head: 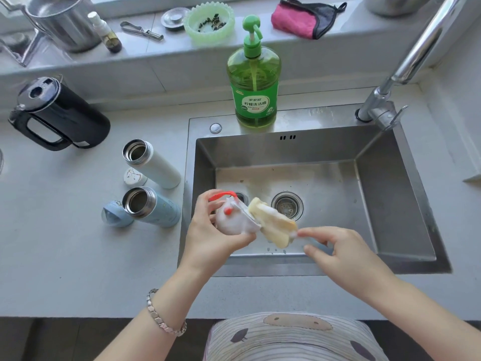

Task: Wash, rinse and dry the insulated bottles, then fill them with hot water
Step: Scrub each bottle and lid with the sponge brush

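1. Head view: L hand [208,230] is over the sink's [390,191] front-left part, fingers curled round a foamy white lid [234,220] w/ red strap.
2. R hand [338,251] is over the sink's front, thumb + forefinger pinching the handle of a yellow sponge brush [270,222]. The sponge tip touches the lid's open side. Hands are apart, joined only via brush + lid.
3. White bottle [153,165] and blue bottle [156,207] stand uncapped on the table [65,243], just left of the sink, blue one nearer the person.
4. White cap [134,176] sits between the 2 bottles. Blue cap [114,214] lies touching the blue bottle's side away from the sink.
5. Black kettle [65,113] is farther left of the sink, well apart from it.
6. Green soap [253,87] w/ pump stands on the sink's back rim. Tap [416,53] is at the sink's back-right corner.
7. Pink cloth [294,19] lies on the ledge behind the sink.
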